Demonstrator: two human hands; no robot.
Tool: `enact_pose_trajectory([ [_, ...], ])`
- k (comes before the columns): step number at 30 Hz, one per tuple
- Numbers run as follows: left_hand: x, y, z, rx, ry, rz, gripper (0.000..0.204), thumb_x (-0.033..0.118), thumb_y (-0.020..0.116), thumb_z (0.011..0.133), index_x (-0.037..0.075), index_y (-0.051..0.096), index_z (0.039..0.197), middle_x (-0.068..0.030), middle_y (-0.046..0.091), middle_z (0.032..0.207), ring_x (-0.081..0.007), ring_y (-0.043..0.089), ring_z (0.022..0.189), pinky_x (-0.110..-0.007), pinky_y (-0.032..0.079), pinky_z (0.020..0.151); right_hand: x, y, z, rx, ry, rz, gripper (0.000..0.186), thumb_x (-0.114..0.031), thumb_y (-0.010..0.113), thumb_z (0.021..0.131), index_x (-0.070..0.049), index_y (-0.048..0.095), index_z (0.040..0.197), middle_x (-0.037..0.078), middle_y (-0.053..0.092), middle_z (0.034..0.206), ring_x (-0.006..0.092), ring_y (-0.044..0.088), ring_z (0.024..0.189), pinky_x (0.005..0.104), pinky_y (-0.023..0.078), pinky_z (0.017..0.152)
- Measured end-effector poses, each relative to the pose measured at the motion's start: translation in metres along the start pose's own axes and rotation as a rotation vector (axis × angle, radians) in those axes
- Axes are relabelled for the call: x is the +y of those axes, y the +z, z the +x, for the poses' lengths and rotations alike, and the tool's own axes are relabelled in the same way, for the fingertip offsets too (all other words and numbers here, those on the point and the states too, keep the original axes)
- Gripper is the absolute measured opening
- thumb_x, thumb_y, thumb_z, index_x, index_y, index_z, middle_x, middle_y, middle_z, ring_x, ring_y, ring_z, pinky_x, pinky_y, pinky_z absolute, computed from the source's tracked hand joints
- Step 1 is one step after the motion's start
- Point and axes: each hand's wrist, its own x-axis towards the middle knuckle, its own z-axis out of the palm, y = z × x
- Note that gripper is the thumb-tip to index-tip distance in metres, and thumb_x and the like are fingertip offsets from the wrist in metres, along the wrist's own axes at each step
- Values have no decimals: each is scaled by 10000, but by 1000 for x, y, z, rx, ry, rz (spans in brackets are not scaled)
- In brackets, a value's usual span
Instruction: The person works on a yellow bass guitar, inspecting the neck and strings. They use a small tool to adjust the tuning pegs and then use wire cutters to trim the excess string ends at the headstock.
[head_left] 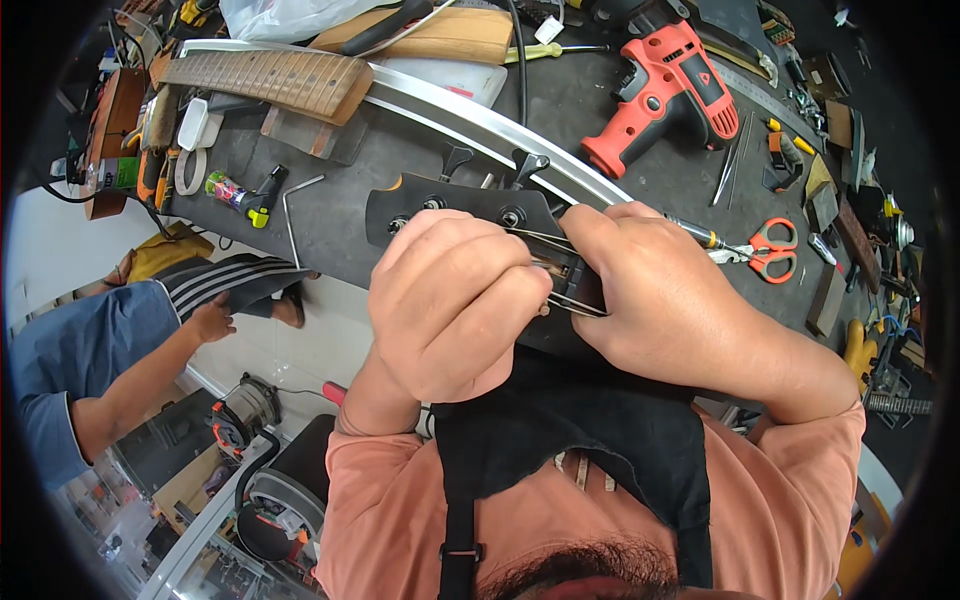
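**Headstock under both hands, strings at the nut end**

My left hand (455, 305) is curled into a loose fist over the near side of the black, glossy guitar headstock (460, 212), knuckles up, fingers folded down onto the thin metal strings (540, 238); what the fingertips grip underneath I cannot tell. My right hand (665, 300) lies just to the right, thumb and forefinger closed in a pinch at the point where the strings cross the end of the neck. The two hands almost touch, with the strings running between them.

The headstock rests on the near edge of the dark workbench (560, 110), its tuning pegs (530, 165) pointing to the far side. At least two strings are already fitted and run to the posts. How many remain, and whether they are tightened, is hidden by my hands; I judge the work to be partly done.

Beyond, a long, curved strip of bright metal (470, 115) lies just behind the headstock. Farther right stands a red and black power drill (670, 85), and to the right of my right hand lie orange-handled scissors (772, 250). At far left lies a bare wooden fretted neck (265, 80). At left, off the bench, another person's arm in a blue sleeve (120, 350) reaches toward striped dark cloth.
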Motion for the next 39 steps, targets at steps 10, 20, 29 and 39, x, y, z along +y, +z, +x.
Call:
enact_pose_trajectory([
  [10, 15, -48, 5, 266, -206, -427, 168, 126, 632, 1095, 7, 561, 1191, -147, 610, 960, -252, 645, 821, -369, 579, 687, -8, -3, -13, 143, -130, -167, 523, -198, 860, 833, 25, 593, 1224, 207, 691, 990, 427, 667, 1030, 495, 489, 1011],
  [20, 63, -24, -12, 283, -167, -836, 180, 31, 698, 1043, 16, 562, 1160, -192, 675, 1023, -305, 750, 910, -485, 690, 819, -68, -26, -74, 53, -31, 657, 253, -178, 735, 1052, 20, 682, 1202, 73, 745, 1019, 137, 705, 966, 332, 568, 880],
  [29, 133, -28, 5, -8, 298, -166, 194, -66, 683, 983, 26, 598, 1132, -174, 758, 1058, -366, 794, 909, -435, 676, 732, -72, -26, -127, 579, -56, 511, 191, -139, 619, 1124, 28, 689, 1065, 40, 716, 906, 86, 654, 800, 246, 544, 745],
  [39, 164, 15, 27, 39, 452, -113, 325, -55, 768, 936, 41, 602, 1199, -159, 734, 1139, -349, 774, 986, -458, 671, 790, -55, -14, -182, 359, -76, 1018, 188, -166, 612, 1135, 12, 667, 1164, 36, 698, 1023, 86, 641, 839, 264, 545, 756],
])
